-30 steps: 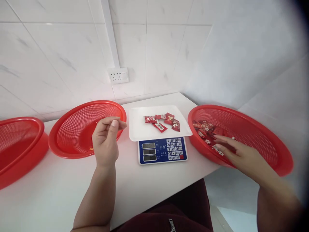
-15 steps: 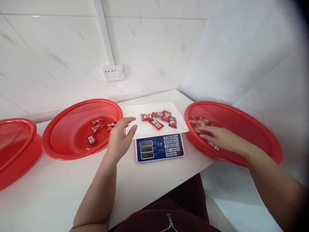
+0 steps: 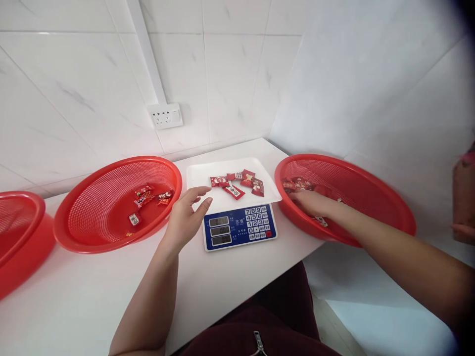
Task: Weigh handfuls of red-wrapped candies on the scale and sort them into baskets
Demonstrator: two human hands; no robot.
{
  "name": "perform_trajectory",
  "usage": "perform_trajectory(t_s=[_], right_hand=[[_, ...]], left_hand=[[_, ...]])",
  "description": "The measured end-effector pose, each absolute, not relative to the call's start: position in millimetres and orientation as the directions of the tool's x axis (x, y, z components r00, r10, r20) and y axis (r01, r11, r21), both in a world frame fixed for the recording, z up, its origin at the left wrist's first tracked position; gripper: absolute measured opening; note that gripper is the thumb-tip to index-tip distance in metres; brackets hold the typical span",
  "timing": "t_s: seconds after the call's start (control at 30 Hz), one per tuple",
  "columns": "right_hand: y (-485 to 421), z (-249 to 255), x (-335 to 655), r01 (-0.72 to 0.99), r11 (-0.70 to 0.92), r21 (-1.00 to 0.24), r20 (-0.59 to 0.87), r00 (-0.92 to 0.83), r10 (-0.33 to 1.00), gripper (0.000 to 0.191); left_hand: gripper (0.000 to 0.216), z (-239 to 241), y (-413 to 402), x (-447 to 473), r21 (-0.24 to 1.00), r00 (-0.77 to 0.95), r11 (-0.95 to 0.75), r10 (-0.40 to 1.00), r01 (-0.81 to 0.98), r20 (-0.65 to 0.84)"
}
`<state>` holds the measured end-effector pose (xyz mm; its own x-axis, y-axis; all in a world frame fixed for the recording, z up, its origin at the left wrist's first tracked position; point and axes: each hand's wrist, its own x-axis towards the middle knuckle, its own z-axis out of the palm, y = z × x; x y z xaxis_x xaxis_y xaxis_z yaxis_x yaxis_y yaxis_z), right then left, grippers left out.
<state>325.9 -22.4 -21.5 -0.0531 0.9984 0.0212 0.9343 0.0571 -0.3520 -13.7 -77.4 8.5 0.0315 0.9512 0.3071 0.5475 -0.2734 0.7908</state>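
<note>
My left hand [image 3: 186, 217] hovers at the left edge of the scale's white tray [image 3: 196, 170], thumb and fingers apart, holding nothing. Several red wrapped candies [image 3: 234, 191] lie in a loose group on that tray. In front of it is the blue panel of the digital scale [image 3: 241, 228], with small displays and a white keypad. On the right side, my right hand [image 3: 315, 202] reaches down into a red plastic basket [image 3: 371, 185] among more red wrapped candies [image 3: 300, 183]. Its fingertips are hidden there, so their grip does not show.
To the left of the scale stands another red mesh basket [image 3: 92, 198] with several candies [image 3: 143, 199] in it. Part of a third red basket [image 3: 25, 237] shows at the left edge. A white table [image 3: 222, 291] carries them, against a tiled wall with a socket panel [image 3: 166, 116].
My right hand has gone deeper into the right basket, its fingers now out of sight among the candies. My left hand stays beside the tray. The view has shifted slightly.
</note>
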Motion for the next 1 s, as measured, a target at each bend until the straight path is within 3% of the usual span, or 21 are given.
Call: perform_trajectory(t_s=[0.1, 0.17, 0.27, 0.33, 0.4, 0.47, 0.6, 0.77, 1.0], right_hand=[[-26.0, -4.2, 335.5, 0.967, 0.063, -0.248, -0.098, -0.089, 0.991, 0.019], [-38.6, 7.6, 336.3, 0.967, 0.024, -0.252, 0.057, -0.009, 0.998, 0.019], [-71.7, 21.4, 322.0, 0.903, 0.074, -0.422, 0.312, 0.068, 0.948, 0.019], [-96.6, 25.4, 303.0, 0.773, 0.182, -0.608, 0.373, 0.076, 0.925, 0.019], [-118.1, 23.2, 280.4, 0.544, 0.238, -0.804, 0.277, -0.01, 0.961, 0.018], [-133.4, 14.3, 258.2, 0.276, 0.17, -0.946, 0.124, -0.174, 0.977, 0.019], [-147.7, -14.6, 227.4, -0.092, -0.11, -0.99, -0.054, -0.471, 0.88, 0.018], [-151.7, -38.6, 216.0, -0.194, -0.247, -0.949, -0.111, -0.528, 0.842, 0.02], [-149.5, -41.9, 223.6, -0.125, -0.186, -0.974, -0.136, -0.334, 0.933, 0.028]], left_hand=[[0.028, 11.0, -78.2, -13.0, 0.803, 0.032, -0.277, 0.951, 0.528, 0.307], [0.027, 14.4, -79.9, -10.8, 0.823, 0.043, -0.28, 0.953, 0.494, 0.299], [0.028, 19.0, -86.4, -1.8, 0.877, 0.114, -0.26, 0.966, 0.405, 0.234], [0.03, 18.7, -95.0, 8.5, 0.919, 0.209, -0.227, 0.964, 0.324, 0.164], [0.038, 14.0, -107.4, 20.5, 0.957, 0.327, -0.177, 0.94, 0.23, 0.096], [0.047, 5.1, -121.9, 31.9, 0.986, 0.447, -0.099, 0.894, 0.133, 0.029], [0.039, -16.4, -146.0, 43.4, 0.992, 0.505, 0.107, 0.861, -0.073, -0.056], [0.021, -32.9, -154.5, 39.5, 0.975, 0.431, 0.184, 0.896, -0.129, -0.112], [0.024, -27.9, -139.9, 31.8, 0.993, 0.221, -0.02, 0.975, 0.116, -0.007]])
